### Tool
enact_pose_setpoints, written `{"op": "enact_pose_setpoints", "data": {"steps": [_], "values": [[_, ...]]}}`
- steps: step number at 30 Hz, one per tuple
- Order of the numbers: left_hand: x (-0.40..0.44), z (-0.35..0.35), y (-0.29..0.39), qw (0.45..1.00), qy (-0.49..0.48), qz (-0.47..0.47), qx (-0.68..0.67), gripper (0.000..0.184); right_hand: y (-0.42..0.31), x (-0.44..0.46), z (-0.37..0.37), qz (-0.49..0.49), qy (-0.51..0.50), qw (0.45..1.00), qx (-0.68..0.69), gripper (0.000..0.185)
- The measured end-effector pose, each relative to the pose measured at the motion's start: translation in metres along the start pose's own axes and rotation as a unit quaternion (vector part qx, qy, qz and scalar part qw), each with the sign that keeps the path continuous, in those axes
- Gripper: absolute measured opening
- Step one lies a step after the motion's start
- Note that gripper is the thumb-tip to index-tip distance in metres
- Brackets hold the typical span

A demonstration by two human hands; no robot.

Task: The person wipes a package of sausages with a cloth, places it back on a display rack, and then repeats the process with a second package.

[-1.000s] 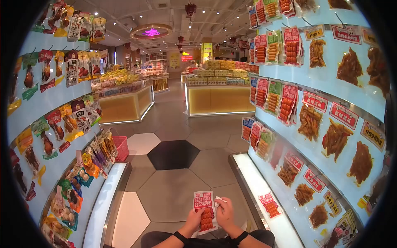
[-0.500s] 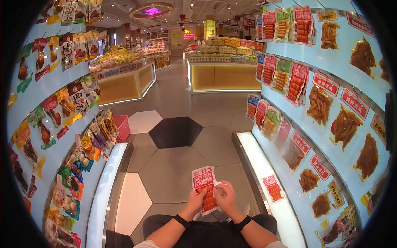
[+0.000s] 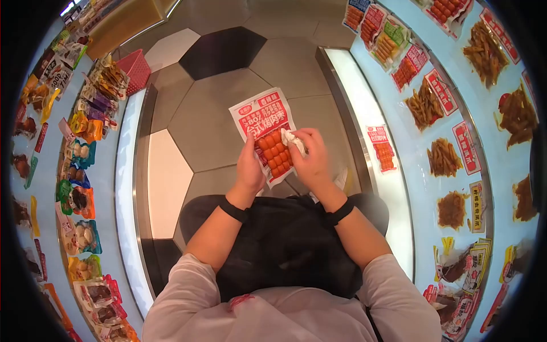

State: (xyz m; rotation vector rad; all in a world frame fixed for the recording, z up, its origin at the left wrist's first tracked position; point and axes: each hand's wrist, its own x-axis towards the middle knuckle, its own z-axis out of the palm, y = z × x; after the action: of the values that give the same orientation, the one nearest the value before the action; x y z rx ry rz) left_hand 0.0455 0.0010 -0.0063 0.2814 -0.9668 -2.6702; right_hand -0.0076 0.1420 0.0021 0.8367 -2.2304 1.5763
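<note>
A red and white packet of small sausages (image 3: 266,117) is held up over my lap, its printed front facing me and its top leaning away. My left hand (image 3: 249,169) grips the packet's left edge, with the thumb on its front. In my right hand (image 3: 311,158) a crumpled white tissue (image 3: 295,143) is pinched against the packet's right side. Behind the packet, the fingers of my left hand are mostly hidden. A similar sausage packet (image 3: 383,149) lies on the lit white ledge (image 3: 347,74) to the right.
Hanging snack packs line the curved right shelf wall (image 3: 407,176) and the left one. A pink basket (image 3: 134,71) stands at the far end of the left shelf. Hexagonal floor tiles (image 3: 222,54) stretch ahead between the shelves. My knees are bent below the packet.
My view has tilted down, so the shop counters have mostly left the picture and my lap shows. The white tissue in my right hand is now plainly visible against the packet.
</note>
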Motion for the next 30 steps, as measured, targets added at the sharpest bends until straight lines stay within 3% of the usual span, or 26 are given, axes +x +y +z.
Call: {"op": "enact_pose_setpoints", "data": {"steps": [6,9,12,15,17,22,25,26,29,30], "values": [[-0.003,-0.006,-0.001,0.995,-0.025,0.031,0.092,0.053,-0.017,-0.020,0.020,-0.121,-0.066,0.990,-0.009,0.022],[-0.005,0.002,-0.001,0.999,-0.022,0.015,0.048,0.056,-0.006,-0.008,0.016,-0.023,0.007,1.000,-0.007,0.021],[-0.010,0.005,-0.006,0.994,-0.024,0.026,0.102,0.059,-0.012,-0.008,0.011,-0.015,0.019,0.999,-0.028,0.021],[-0.009,0.009,-0.005,0.991,-0.060,0.038,0.114,0.059,-0.024,-0.023,0.024,-0.154,-0.032,0.988,-0.001,0.022],[-0.013,0.008,-0.002,0.990,-0.091,0.036,0.103,0.059,-0.024,-0.020,0.023,-0.127,-0.023,0.991,0.020,0.022],[-0.017,0.027,0.003,0.998,-0.022,0.025,0.052,0.057,-0.007,-0.001,0.006,0.005,0.047,0.999,-0.006,0.021],[-0.012,0.010,-0.008,0.992,-0.036,0.054,0.105,0.056,-0.022,-0.014,0.013,-0.098,0.003,0.995,0.028,0.019],[-0.012,0.000,-0.005,0.988,-0.105,0.021,0.110,0.055,-0.024,-0.017,0.015,-0.116,-0.034,0.992,0.027,0.019],[-0.017,0.009,0.001,0.991,-0.066,0.010,0.117,0.054,-0.013,-0.006,0.009,-0.047,-0.010,0.998,0.032,0.021],[-0.019,0.024,0.000,0.997,-0.025,0.028,0.074,0.053,-0.012,0.000,0.003,0.018,0.016,1.000,0.015,0.021]]}}
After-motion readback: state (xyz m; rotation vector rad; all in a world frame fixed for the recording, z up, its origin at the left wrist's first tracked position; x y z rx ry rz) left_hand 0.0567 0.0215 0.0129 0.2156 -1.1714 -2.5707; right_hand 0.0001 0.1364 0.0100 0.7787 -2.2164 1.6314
